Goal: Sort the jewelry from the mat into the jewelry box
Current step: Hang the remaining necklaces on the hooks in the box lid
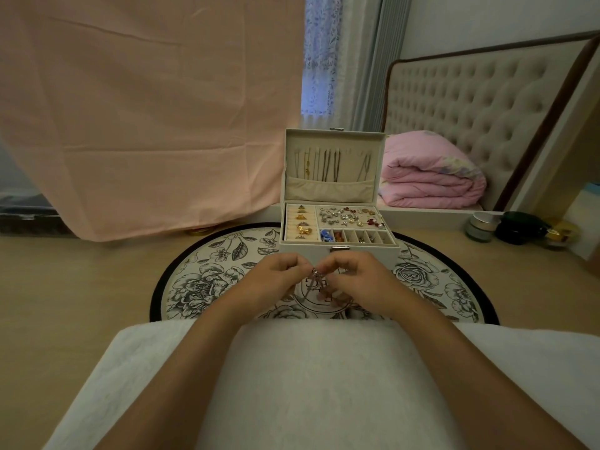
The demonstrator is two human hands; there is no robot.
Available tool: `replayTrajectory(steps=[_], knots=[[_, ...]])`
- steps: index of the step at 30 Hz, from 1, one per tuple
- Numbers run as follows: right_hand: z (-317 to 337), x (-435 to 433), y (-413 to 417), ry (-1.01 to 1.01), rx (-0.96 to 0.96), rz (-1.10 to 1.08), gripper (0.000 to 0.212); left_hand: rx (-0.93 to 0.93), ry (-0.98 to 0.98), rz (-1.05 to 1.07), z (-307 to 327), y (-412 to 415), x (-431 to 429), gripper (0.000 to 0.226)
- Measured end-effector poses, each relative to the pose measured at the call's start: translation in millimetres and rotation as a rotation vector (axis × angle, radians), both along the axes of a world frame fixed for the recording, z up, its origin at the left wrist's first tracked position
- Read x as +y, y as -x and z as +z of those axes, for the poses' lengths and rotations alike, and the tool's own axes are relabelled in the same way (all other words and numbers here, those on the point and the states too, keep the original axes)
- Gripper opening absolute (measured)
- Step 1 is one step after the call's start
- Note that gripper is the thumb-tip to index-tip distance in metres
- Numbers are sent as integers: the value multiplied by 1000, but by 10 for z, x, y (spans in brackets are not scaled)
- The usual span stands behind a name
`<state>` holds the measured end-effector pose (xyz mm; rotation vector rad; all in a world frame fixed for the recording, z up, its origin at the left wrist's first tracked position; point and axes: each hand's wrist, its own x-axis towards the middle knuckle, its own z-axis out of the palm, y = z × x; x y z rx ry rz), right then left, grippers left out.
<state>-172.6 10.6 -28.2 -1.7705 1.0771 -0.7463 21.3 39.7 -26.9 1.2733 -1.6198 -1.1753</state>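
Between left hand (276, 277), right hand (356, 277): necklace (315, 274)

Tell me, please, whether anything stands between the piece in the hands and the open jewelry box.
Nothing visible does. The small silvery jewelry piece, pinched between left hand and right hand, is just before the white rectangular jewelry box, lid upright, trays uncovered.

Light wood-look floor (81, 287) w/ round white rose-print mat w/ black rim (201, 280) at centre. Open cream jewelry box w/ upright lid (305, 250) stands on mat's far part. Far right, on bare floor, side by side: silver-lidded glass jar (480, 227), dark green rounded container (519, 227), small gold-topped jar (558, 235)
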Motion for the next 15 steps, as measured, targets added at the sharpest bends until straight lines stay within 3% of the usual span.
replayTrajectory(steps=[3,12,15], knots=[[27,9,-30,-50,-84,-6,16,-21,33,7,16,-19,11,22],[36,8,-23,27,16,-52,11,-84,137,76,4,-15,15,17],[30,-4,-42,-8,-94,-93,11,-66,148,60,-13,-24,3,19]])
